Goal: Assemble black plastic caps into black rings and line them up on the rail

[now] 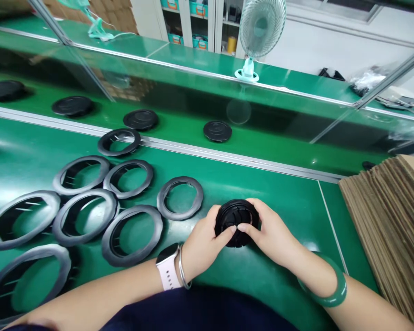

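Between my two hands is a round black plastic part point(235, 212), ribbed on the face turned to me. My left hand point(207, 236) grips its left rim, thumb lying on the inner face. On the opposite rim, my right hand point(271, 232) wraps its fingers round the edge, and its thumb presses near the centre. The two thumb tips almost meet. Just left of my hands lies a black ring point(180, 197) on the green table point(290, 197). What sits under the part's far side is hidden.
Several more black rings point(133, 235) cover the table's left side. Beyond a metal rail point(234, 158), round black discs point(218, 131) lie on a green strip. A cardboard stack point(382, 220) stands at right. A small fan point(260, 37) is on the back shelf.
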The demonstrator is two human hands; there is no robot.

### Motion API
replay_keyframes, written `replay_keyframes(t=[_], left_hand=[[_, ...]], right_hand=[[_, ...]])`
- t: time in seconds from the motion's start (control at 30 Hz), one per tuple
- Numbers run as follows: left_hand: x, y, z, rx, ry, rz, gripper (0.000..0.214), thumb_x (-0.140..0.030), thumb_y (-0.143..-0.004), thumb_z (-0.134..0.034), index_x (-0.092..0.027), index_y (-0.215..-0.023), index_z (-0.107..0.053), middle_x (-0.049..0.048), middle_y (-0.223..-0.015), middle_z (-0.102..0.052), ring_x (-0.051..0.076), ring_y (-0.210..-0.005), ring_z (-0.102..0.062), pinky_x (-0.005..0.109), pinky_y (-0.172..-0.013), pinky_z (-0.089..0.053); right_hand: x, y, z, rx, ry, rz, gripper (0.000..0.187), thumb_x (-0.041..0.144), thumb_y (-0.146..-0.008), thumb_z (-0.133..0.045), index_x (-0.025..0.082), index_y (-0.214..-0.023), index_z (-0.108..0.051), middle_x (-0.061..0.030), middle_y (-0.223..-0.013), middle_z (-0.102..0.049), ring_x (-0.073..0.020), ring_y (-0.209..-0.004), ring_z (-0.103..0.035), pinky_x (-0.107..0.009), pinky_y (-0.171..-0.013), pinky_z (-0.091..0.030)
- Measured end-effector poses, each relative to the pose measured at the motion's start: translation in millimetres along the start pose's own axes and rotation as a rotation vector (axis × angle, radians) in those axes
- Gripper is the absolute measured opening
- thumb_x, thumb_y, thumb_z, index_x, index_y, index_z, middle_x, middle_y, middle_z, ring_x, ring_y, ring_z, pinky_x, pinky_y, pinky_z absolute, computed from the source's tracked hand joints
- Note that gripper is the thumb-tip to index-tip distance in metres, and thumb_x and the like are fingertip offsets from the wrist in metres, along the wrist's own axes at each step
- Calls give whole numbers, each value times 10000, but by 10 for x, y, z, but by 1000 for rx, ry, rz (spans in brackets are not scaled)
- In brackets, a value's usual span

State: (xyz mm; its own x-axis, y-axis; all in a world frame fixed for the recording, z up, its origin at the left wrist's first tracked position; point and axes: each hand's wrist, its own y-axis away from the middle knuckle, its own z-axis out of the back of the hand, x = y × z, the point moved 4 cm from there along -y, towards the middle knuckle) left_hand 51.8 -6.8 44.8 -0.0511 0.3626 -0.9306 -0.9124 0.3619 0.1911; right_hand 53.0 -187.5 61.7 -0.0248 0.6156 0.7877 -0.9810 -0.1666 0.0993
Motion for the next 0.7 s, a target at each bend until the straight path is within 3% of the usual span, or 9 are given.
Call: replay_keyframes(t=[0.27,0.37,0.47,0.57,0.63,0.7], left_hand=[[-3,17,7,-16,-59,22,247,-331,-913,-566,-221,-1128,-513,36,-1032,-693,231,-944,-661,368,-839,-496],[-25,35,20,-13,-86,9,275,-348,-927,-550,-227,-1169,-503,40,-1054,-693,230,-954,-665,376,-844,-510],[-94,62,79,-56,-158,-117,456,-401,-929,-556,-239,-1334,-422,75,-1241,-639,238,-1109,-627,403,-951,-503],[-167,75,196,-248,-368,-275,603,-412,-898,-602,-224,-1418,-361,121,-1455,-483,293,-1389,-415,505,-1153,-347],[-172,65,246,-360,-532,-285,555,-364,-892,-602,-214,-1391,-409,128,-1525,-403,331,-1490,-240,599,-1211,-188],[-157,45,227,-347,-638,-274,468,-306,-893,-582,-218,-1338,-471,117,-1538,-401,347,-1517,-163,659,-1206,-115]], right_hand=[[-5,-7,-55,-15,-1,-49,340,216,-820,-700,247,-1130,-563,-33,-1067,-659,-261,-975,-608,-426,-859,-475],[-69,-59,-48,15,-175,-42,313,262,-787,-748,248,-1058,-591,-8,-990,-675,-242,-908,-624,-371,-793,-484],[-203,-189,26,38,-492,-40,382,326,-705,-854,226,-976,-605,0,-902,-687,-224,-848,-639,-325,-751,-502],[-428,-358,213,-201,-794,-98,481,374,-643,-914,208,-992,-628,-31,-990,-705,-233,-928,-649,-335,-829,-525],[-573,-440,313,-373,-955,-157,519,397,-626,-928,199,-1019,-653,-53,-1065,-704,-247,-992,-648,-366,-894,-532],[-652,-496,353,-439,-1076,-178,516,412,-636,-925,195,-1032,-674,-63,-1098,-703,-261,-1025,-647,-402,-933,-537]])
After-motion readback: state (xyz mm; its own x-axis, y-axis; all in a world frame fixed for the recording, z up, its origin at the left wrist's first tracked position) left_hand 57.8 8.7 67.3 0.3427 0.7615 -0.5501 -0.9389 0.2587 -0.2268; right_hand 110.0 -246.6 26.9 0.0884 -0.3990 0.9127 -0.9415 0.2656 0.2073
